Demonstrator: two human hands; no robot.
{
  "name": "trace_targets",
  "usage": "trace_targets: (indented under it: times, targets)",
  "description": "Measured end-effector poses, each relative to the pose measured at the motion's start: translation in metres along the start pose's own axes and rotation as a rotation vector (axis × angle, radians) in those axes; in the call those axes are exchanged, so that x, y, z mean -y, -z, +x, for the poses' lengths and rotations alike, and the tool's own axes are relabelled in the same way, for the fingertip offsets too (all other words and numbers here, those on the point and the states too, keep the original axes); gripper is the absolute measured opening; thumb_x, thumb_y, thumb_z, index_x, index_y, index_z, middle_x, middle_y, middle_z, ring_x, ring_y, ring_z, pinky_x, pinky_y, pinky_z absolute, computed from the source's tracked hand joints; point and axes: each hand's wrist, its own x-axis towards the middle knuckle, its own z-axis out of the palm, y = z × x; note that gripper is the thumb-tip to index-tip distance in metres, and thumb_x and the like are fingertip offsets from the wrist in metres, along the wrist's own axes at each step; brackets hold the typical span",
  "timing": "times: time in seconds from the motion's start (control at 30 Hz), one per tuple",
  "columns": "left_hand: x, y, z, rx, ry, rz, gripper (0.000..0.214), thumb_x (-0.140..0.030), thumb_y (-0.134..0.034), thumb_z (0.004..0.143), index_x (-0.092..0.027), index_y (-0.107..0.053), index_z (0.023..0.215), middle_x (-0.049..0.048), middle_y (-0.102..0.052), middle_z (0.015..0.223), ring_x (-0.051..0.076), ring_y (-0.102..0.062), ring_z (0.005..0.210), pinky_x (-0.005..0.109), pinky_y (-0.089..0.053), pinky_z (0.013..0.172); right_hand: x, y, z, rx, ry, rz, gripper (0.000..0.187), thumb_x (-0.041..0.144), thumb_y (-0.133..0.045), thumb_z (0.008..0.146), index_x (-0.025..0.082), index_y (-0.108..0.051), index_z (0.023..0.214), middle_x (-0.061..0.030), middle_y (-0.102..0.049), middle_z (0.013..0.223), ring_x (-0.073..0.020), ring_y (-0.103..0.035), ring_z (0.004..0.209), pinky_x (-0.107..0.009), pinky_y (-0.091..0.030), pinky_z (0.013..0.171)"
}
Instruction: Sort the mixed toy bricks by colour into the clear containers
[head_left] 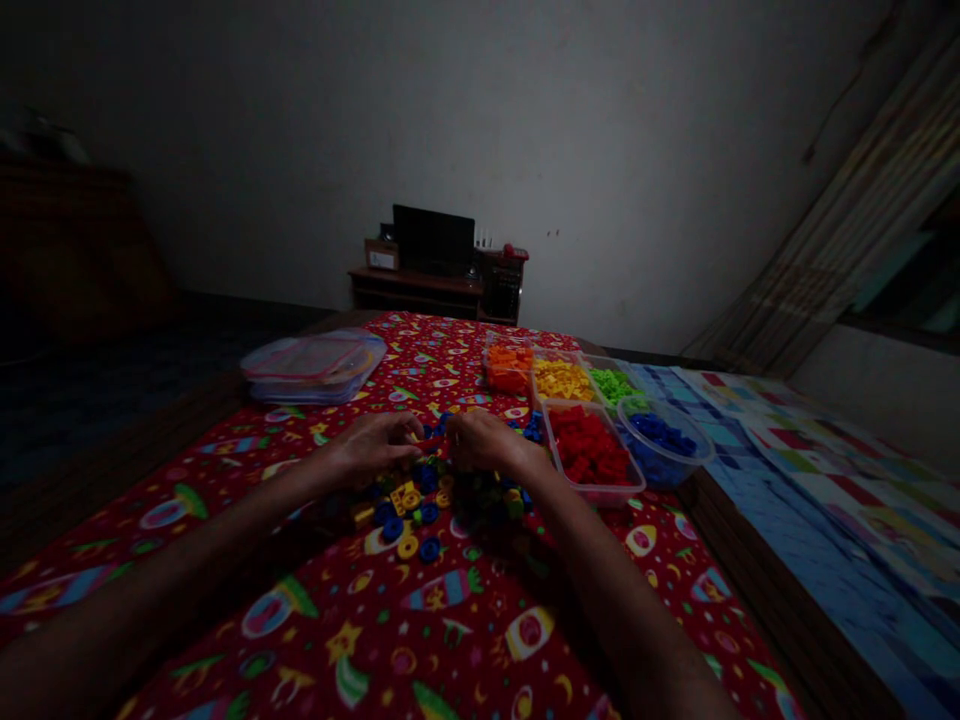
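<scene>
Both my hands are over a loose pile of small plastic building pieces in blue, yellow and green. My left hand (381, 443) comes in from the left with fingers curled at the pile's far side. My right hand (484, 440) is closed just across from it, knuckles up. Between the two sets of fingertips shows a small red building piece (432, 442), gripped from both sides; its exact shape is too dark to make out. Nearer to me lie a yellow block (405, 498), a blue wheel (429, 549) and a yellow ring (407, 546). My right hand and forearm hide part of the pile.
Right of the pile stand clear tubs of sorted pieces: orange (508, 368), yellow (562, 380), green (613, 386), red (592, 447) and blue (660, 436). Stacked clear lids (315, 365) lie at the left on the red patterned cloth (442, 630). A monitor (433, 238) stands beyond.
</scene>
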Motion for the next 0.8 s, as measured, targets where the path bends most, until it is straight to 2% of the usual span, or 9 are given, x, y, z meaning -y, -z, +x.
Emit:
trace_targets:
  times: [0.1, 0.2, 0.3, 0.4, 0.5, 0.63, 0.7, 0.8]
  targets:
    - [-0.003, -0.002, 0.001, -0.071, 0.016, -0.075, 0.037, -0.047, -0.065, 0.058, -0.022, -0.056, 0.084, -0.0034, -0.065, 0.061, 0.018, -0.060, 0.057, 0.027, -0.046, 0.054, -0.006, 0.017, -0.002, -0.124, 0.012, 0.148, 0.014, 0.016, -0.058, 0.081, 0.012, -0.067, 0.091, -0.0068, -0.068, 0.084, -0.0142, -0.060, 0.076, -0.021, -0.039, 0.063]
    - [-0.010, -0.006, 0.002, -0.089, -0.006, -0.184, 0.040, -0.044, -0.068, 0.058, -0.023, -0.053, 0.088, -0.0044, -0.067, 0.061, 0.018, -0.062, 0.057, 0.027, -0.047, 0.055, -0.009, 0.020, -0.002, -0.220, 0.141, 0.295, 0.011, 0.017, -0.063, 0.079, 0.013, -0.067, 0.088, -0.0035, -0.067, 0.084, -0.0115, -0.058, 0.076, -0.020, -0.038, 0.065]
    - [-0.017, -0.010, 0.003, -0.138, -0.023, -0.305, 0.042, -0.042, -0.070, 0.059, -0.023, -0.048, 0.089, -0.0042, -0.068, 0.063, 0.019, -0.066, 0.061, 0.029, -0.050, 0.057, -0.010, 0.018, -0.002, -0.195, 0.228, 0.428, 0.010, 0.013, -0.064, 0.078, 0.014, -0.066, 0.087, -0.0004, -0.065, 0.078, -0.0094, -0.058, 0.071, -0.018, -0.037, 0.062]
    - [-0.022, -0.011, 0.002, -0.189, -0.044, -0.363, 0.046, -0.047, -0.069, 0.062, -0.022, -0.048, 0.095, -0.0017, -0.071, 0.070, 0.022, -0.069, 0.067, 0.034, -0.054, 0.064, -0.016, 0.026, -0.006, -0.215, 0.189, 0.544, 0.009, 0.013, -0.063, 0.079, 0.014, -0.065, 0.087, 0.0004, -0.064, 0.073, -0.0091, -0.059, 0.068, -0.017, -0.038, 0.060]
    - [-0.025, -0.010, -0.001, -0.202, -0.127, -0.305, 0.045, -0.052, -0.061, 0.071, -0.020, -0.051, 0.102, 0.0042, -0.073, 0.085, 0.024, -0.070, 0.079, 0.037, -0.056, 0.070, -0.033, 0.049, -0.023, -0.306, 0.048, 0.538, 0.008, 0.015, -0.062, 0.079, 0.013, -0.064, 0.087, -0.0009, -0.065, 0.073, -0.0092, -0.058, 0.065, -0.018, -0.039, 0.058]
    - [-0.027, -0.018, -0.009, -0.178, -0.287, 0.012, 0.033, -0.047, -0.051, 0.082, -0.022, -0.059, 0.103, 0.0049, -0.073, 0.097, 0.024, -0.068, 0.090, 0.036, -0.054, 0.080, -0.061, 0.080, -0.057, -0.404, -0.265, 0.296, 0.008, 0.013, -0.062, 0.077, 0.013, -0.066, 0.084, -0.0023, -0.066, 0.071, -0.0099, -0.058, 0.064, -0.019, -0.038, 0.058]
    - [-0.031, -0.029, -0.012, -0.142, -0.424, 0.152, 0.029, -0.041, -0.049, 0.086, -0.022, -0.061, 0.106, 0.0050, -0.071, 0.103, 0.022, -0.066, 0.096, 0.034, -0.052, 0.086, -0.073, 0.088, -0.071, -0.382, -0.416, 0.170, 0.009, 0.012, -0.062, 0.076, 0.013, -0.068, 0.082, -0.0037, -0.067, 0.071, -0.0102, -0.058, 0.062, -0.020, -0.038, 0.058]
    - [-0.043, -0.050, -0.011, -0.058, -0.666, 0.257, 0.029, -0.032, -0.045, 0.092, -0.021, -0.059, 0.114, 0.0083, -0.065, 0.116, 0.021, -0.059, 0.110, 0.033, -0.047, 0.094, -0.085, 0.089, -0.080, -0.245, -0.586, 0.078, 0.011, 0.015, -0.064, 0.075, 0.014, -0.071, 0.084, -0.0050, -0.068, 0.071, -0.0115, -0.059, 0.061, -0.021, -0.039, 0.057]
